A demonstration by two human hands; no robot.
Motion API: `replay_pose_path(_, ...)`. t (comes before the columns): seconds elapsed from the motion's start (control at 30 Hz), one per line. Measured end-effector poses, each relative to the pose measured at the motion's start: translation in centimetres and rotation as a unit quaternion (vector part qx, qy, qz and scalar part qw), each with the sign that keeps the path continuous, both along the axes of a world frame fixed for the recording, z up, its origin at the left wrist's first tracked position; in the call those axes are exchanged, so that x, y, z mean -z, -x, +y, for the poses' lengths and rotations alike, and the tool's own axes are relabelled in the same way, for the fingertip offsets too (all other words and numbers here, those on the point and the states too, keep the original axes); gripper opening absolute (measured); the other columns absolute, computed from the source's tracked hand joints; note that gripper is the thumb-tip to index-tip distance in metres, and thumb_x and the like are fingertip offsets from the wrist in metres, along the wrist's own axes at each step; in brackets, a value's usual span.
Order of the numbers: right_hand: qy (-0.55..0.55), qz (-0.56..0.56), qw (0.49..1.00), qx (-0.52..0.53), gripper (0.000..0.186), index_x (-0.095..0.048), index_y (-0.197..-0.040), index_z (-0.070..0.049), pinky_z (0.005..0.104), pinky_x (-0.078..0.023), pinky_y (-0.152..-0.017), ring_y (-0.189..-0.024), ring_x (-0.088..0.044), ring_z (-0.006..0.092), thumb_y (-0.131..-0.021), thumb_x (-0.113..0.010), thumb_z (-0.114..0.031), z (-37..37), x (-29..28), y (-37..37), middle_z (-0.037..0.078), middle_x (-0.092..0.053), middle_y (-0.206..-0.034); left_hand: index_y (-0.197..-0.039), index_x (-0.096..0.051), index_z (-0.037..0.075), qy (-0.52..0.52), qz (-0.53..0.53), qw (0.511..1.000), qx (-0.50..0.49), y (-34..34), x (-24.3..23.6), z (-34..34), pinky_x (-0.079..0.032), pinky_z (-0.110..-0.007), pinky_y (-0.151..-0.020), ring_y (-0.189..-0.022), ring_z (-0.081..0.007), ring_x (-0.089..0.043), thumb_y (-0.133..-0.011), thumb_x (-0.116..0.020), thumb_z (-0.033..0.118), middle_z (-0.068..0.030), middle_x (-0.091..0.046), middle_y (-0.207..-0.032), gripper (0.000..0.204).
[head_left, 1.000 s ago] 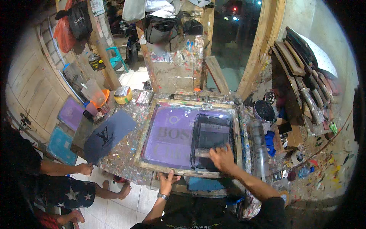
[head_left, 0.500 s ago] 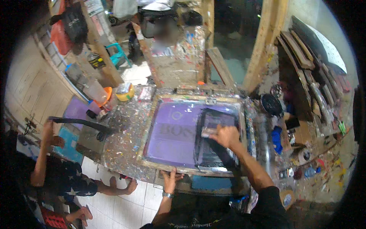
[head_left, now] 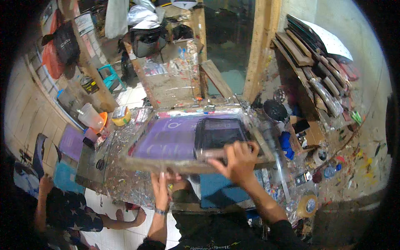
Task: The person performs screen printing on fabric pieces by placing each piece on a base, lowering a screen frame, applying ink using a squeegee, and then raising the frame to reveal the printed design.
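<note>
A wooden-framed printing screen [head_left: 262,143] with purple mesh [head_left: 166,141] is tilted, its near edge raised off the table. My left hand [head_left: 160,191] holds that near edge from below, fingers partly hidden by the frame. My right hand [head_left: 239,160] is closed around a squeegee [head_left: 212,154], resting at the near side of the mesh. Dark ink [head_left: 221,133] covers a rectangle on the mesh's right half. Beneath the lifted edge shows a flat blue piece [head_left: 221,189].
At left, another person's hand [head_left: 46,183] holds a dark strip [head_left: 39,156]. A tape roll [head_left: 308,205] and blue bottle [head_left: 332,171] lie at right; a black round container [head_left: 275,110] stands behind them. A yellow tub [head_left: 121,116] sits back left on the paint-spattered table [head_left: 112,171].
The screen's near edge has risen with my left hand under it. My right hand has drawn the squeegee toward me. The other person's dark strip has left the table. The view has shifted.
</note>
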State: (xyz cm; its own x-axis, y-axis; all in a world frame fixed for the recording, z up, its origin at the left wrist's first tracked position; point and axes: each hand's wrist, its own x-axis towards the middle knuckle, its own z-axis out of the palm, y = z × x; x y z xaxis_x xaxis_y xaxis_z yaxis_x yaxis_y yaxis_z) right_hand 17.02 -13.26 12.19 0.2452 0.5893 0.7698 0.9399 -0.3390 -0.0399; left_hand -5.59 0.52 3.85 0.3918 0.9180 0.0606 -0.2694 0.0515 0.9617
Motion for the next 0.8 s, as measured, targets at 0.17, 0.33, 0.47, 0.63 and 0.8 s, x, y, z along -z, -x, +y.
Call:
replay_pose_path(0.17, 0.053, 0.009, 0.998, 0.039, 0.055, -0.065, -0.09, -0.004, 0.0461, -0.041, -0.08, -0.089, -0.063, 0.0287, -0.079, -0.066, -0.058, 5.7, -10.4, -6.1, 0.015, -0.066, -0.09, -0.126, -0.045, -0.002, -0.363, 0.095, 0.922, -0.099, -11.8, -2.3, 6.4, -0.051, -0.04, -0.084, -0.099, -0.0317, -0.064, -0.096, -0.056, 0.022, -0.0211, -0.063, -0.109, 0.04)
replay_pose_path(0.33, 0.06, 0.036, 0.998, 0.005, 0.063, -0.068, -0.084, -0.001, 0.0489, -0.044, -0.081, -0.083, -0.066, 0.0357, -0.082, -0.06, -0.063, 8.8, -14.8, -8.0, 0.021, -0.068, -0.082, -0.149, -0.039, 0.022, -0.56, 0.482, 0.665, 0.11, -19.3, 8.6, 14.7, -0.036, -0.058, -0.107, -0.141, -0.0463, -0.026, -0.092, -0.051, 0.059, -0.0185, -0.013, -0.161, 0.069)
replay_pose_path(0.47, 0.099, 0.052, 0.994, 0.003, 0.068, -0.069, -0.092, 0.002, 0.0496, -0.043, -0.084, -0.089, -0.066, 0.0366, -0.083, -0.056, -0.064, 10.1, -14.4, -8.9, 0.023, -0.069, -0.09, -0.138, -0.056, 0.026, -0.585, 0.538, 0.6, 0.09, -19.4, 12.2, 13.7, -0.034, -0.056, -0.109, -0.145, -0.0423, -0.02, -0.096, -0.049, 0.051, -0.0138, -0.014, -0.162, 0.05)
replay_pose_path(0.63, 0.117, 0.068, 0.99, 0.033, 0.071, -0.07, -0.089, 0.002, 0.0495, -0.045, -0.084, -0.087, -0.068, 0.0355, -0.081, -0.057, -0.068, 10.0, -16.8, -12.2, 0.021, -0.07, -0.085, -0.123, -0.064, 0.006, -0.325, 0.343, 0.88, 0.049, -15.7, 8.3, 8.4, -0.045, -0.046, -0.096, -0.116, -0.0415, -0.056, -0.094, -0.058, 0.021, -0.0248, -0.055, -0.131, 0.033)
replay_pose_path(0.8, 0.11, 0.068, 0.992, 0.008, 0.07, -0.07, -0.091, -0.001, 0.0491, -0.046, -0.085, -0.086, -0.07, 0.0352, -0.081, -0.057, -0.068, 12.1, -17.6, -11.2, 0.021, -0.071, -0.087, -0.124, -0.057, -0.007, -0.235, 0.367, 0.817, -0.378, 5.3, 12.0, 10.0, -0.046, -0.042, -0.096, -0.111, -0.0399, -0.059, -0.095, -0.055, 0.015, -0.0306, -0.059, -0.124, 0.036)
